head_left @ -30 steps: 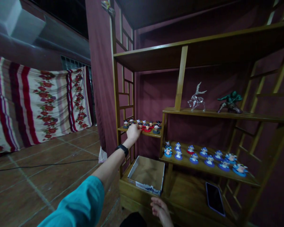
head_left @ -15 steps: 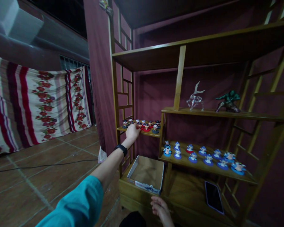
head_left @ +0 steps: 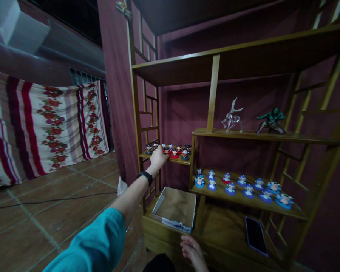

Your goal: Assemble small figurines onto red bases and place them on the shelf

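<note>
My left hand (head_left: pixel 158 158) reaches to the small left shelf (head_left: pixel 179 160), where several little figurines in red, black and white stand. Its fingers and thumb close around a small red figurine (head_left: pixel 166 150), partly hidden by the hand. Just to the right stand another red figurine (head_left: pixel 174 152) and a dark-based figurine (head_left: pixel 185 153). Low in front of the cabinet, my right hand (head_left: pixel 193 251) hovers with loosely bent fingers apart and nothing in them. Nearest to it is a shallow open cardboard box (head_left: pixel 175 225) with a brown inside.
Several blue and purple figurines (head_left: pixel 248 190) stand on the lower right shelf. Above them are a clear deer ornament (head_left: pixel 231 119) and a dark green statuette (head_left: pixel 272 120). A phone (head_left: pixel 255 235) lies on the cabinet base. A cable (head_left: pixel 53 200) crosses the tiled floor.
The view has shifted very slightly. My left hand stays at the red figurine with a small turn of the wrist, and my right hand holds its place.
</note>
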A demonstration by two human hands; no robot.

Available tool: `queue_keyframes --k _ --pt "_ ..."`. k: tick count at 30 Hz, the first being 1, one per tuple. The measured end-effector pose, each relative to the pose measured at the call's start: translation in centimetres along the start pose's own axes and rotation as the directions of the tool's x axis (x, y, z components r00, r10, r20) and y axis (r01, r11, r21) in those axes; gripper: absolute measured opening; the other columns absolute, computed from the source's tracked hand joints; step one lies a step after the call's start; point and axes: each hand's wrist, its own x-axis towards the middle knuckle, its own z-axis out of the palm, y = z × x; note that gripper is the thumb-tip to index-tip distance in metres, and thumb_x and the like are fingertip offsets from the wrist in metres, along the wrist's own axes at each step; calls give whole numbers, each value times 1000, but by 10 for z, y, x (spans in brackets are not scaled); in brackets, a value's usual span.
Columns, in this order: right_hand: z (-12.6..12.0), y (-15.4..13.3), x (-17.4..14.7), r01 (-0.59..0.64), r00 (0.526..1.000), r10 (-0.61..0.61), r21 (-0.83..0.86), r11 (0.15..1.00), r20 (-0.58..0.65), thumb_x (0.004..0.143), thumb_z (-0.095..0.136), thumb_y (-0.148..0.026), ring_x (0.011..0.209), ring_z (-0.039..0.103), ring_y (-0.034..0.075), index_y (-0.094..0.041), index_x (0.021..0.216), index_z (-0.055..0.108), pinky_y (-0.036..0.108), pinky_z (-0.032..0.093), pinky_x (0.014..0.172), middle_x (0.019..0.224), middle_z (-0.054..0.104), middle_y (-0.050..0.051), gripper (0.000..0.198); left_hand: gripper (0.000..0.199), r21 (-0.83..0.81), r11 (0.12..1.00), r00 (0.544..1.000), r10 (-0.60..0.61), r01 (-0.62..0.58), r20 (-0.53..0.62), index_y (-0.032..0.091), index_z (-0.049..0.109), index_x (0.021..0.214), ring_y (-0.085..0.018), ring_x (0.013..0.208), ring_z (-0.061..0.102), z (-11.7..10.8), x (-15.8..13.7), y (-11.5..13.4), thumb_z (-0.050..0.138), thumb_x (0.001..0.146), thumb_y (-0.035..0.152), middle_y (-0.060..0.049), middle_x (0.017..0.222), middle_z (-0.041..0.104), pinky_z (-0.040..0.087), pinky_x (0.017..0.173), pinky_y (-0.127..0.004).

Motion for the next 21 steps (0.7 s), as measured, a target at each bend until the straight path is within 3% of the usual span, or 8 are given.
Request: queue_keyframes --k 21 --pt "2 -6 -4 10 1000 -10 7 1000 -11 45 75 -39 55 54 13 -18 75 67 23 39 49 66 63 3 37 53 -95 995 1000 4 -7 -29 24 41 114 -23 95 59 -3 -6 -1 62 69 44 -8 100 64 42 73 -29"
